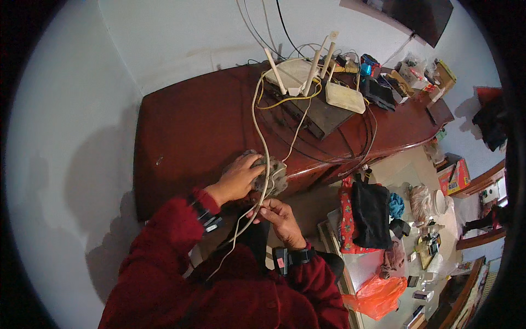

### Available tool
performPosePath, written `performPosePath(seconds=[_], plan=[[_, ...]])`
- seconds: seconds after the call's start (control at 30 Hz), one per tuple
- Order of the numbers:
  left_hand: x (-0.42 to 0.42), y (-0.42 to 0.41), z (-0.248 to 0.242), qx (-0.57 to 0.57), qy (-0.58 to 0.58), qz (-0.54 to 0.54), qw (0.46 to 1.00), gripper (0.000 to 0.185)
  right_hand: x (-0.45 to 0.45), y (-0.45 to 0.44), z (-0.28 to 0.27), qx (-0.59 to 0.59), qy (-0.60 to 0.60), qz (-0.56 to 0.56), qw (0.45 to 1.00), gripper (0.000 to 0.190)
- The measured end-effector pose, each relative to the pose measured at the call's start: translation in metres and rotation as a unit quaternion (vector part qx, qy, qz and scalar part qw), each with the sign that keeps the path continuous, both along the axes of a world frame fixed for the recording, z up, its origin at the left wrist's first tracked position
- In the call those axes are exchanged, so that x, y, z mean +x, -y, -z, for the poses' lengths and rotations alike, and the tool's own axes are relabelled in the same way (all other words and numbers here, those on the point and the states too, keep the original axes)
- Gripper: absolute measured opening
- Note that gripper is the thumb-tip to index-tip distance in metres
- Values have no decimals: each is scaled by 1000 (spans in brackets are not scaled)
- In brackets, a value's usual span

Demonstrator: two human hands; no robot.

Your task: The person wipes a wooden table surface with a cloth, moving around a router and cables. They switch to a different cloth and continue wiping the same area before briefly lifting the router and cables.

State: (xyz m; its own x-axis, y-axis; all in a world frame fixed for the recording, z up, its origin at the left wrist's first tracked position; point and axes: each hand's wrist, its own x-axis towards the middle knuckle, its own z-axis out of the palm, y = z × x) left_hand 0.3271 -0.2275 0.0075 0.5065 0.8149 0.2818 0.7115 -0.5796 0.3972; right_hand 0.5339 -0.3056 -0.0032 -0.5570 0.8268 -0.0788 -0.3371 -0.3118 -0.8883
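My left hand (236,181) rests on a grey, fluffy cloth (273,179) at the front edge of a dark red wooden cabinet (189,135). Just below and to its right, my right hand (281,220) has its fingers closed on pale cables (261,201). One thick cable arcs up from there to a white router with upright antennas (291,74). A thinner cable passes over the cloth, and its lower part hangs across my lap. The router sits on a dark flat box (324,119), with a smaller white router (344,96) beside it.
Black cables (324,156) loop over the cabinet's front edge. Boxes, a dark pouch (379,93) and small items crowd its right end. At the right, a glass-topped table holds a black bag (370,216), an orange plastic bag (380,296) and clutter. A wall borders the cabinet's left end.
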Motion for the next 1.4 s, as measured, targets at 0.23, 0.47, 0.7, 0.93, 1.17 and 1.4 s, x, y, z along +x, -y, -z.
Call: performPosePath(seconds=[0.23, 0.47, 0.7, 0.93, 1.17, 1.4], plan=[[-83, 109, -16, -38, -1, -195, 980, 68, -8, 0, 30, -28, -5, 11, 1000, 27], [-104, 105, 26, 19, -56, -358, 932, 72, 5, 8, 47, -28, 33, 4, 999, 43], [-94, 27, 51, 52, 74, -246, 965, 64, 89, 46, 58, -108, 29, 113, 987, 51], [-91, 21, 36, -40, 213, -336, 916, 53, 198, 118, 74, -96, 18, 307, 947, 43], [-64, 21, -14, -122, 443, -282, 842, 54, 351, 216, 133, -141, 221, 700, 664, 37], [72, 35, -51, -44, 339, -39, 939, 49, 447, 229, 128, 44, 539, 678, 498, 46]])
